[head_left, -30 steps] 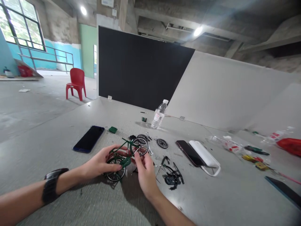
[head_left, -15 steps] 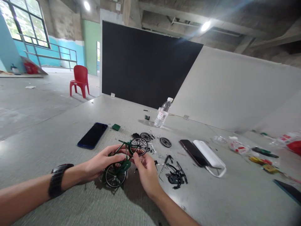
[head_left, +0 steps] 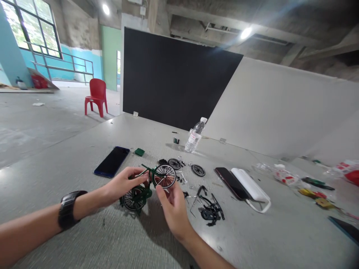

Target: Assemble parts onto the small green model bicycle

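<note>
A small green model bicycle (head_left: 148,185) with two spoked wheels stands on the grey table (head_left: 84,209). My left hand (head_left: 123,184), with a black watch on its wrist, grips the frame from above at the middle. My right hand (head_left: 174,207) is just right of the bicycle, fingers spread, its thumb close to the front wheel (head_left: 165,176); whether it touches the wheel I cannot tell. To the right lies a black model bicycle frame (head_left: 209,209) in loose parts.
Two loose small wheels (head_left: 198,170) lie behind the bicycle. A dark phone (head_left: 112,161) and a green block (head_left: 139,151) lie at left. A water bottle (head_left: 195,135) stands farther back. A second phone (head_left: 231,182), a white power bank (head_left: 249,186) and tools (head_left: 316,183) are at right.
My left hand has shifted on the frame and the bicycle now stands more upright on the table. My right hand has let go of the front wheel and opened its fingers.
</note>
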Demonstrator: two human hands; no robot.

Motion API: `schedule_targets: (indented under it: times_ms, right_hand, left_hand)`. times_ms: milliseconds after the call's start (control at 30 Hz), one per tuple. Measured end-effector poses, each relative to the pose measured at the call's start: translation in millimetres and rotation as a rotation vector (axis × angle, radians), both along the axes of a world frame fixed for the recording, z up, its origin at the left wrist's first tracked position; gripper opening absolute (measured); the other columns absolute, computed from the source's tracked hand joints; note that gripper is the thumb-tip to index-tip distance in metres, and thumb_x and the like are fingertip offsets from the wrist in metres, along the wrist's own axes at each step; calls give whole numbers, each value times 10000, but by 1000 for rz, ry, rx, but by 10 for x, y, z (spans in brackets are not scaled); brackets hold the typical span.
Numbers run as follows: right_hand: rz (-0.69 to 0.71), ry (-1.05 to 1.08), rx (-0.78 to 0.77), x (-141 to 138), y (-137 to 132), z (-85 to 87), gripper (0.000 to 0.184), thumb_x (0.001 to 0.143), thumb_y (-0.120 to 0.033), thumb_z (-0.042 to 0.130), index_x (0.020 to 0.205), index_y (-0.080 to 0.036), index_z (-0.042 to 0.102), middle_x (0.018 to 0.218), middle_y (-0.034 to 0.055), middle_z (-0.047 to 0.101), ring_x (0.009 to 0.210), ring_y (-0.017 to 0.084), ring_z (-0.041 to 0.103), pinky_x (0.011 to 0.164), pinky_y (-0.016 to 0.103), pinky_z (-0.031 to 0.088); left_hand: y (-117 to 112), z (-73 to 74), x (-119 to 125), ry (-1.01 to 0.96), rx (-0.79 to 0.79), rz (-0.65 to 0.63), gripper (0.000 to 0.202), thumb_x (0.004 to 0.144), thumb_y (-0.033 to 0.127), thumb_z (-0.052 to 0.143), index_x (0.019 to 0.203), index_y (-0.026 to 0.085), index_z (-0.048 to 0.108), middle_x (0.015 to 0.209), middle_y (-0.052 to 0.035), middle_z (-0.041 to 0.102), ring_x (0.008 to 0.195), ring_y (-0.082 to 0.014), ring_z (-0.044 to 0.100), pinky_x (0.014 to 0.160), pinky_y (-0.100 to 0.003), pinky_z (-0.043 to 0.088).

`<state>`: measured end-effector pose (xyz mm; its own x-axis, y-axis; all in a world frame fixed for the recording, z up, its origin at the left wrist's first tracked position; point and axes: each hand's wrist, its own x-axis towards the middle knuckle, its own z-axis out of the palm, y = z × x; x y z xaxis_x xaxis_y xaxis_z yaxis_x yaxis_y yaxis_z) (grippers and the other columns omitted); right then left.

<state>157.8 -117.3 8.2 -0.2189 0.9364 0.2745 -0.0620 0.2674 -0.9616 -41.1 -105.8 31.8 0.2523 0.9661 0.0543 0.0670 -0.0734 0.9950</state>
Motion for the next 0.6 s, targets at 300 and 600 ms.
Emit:
schedule_targets:
  times_ms: [300,600]
  right_hand:
    - [-62,-5,-16,23,31,-41,419,959,-469,699,1290,-236,593,1190,83,736,1029,222,699,892,342,552]
    - [-41,-136,46,36,-29,1,515,988,-440,656,1448,-276,493,1025,48,720,885,225,690,836,377,556]
  left_hand:
    - [73,283,-244,350,248,-111,344,981,475,602,893,168,729,846,-40,693,804,-178,590,741,-276,447]
    - [-63,279,-262,203,61,-248,359,880,491,733,1100,209,762,1000,-52,741,955,-230,665,840,-308,522]
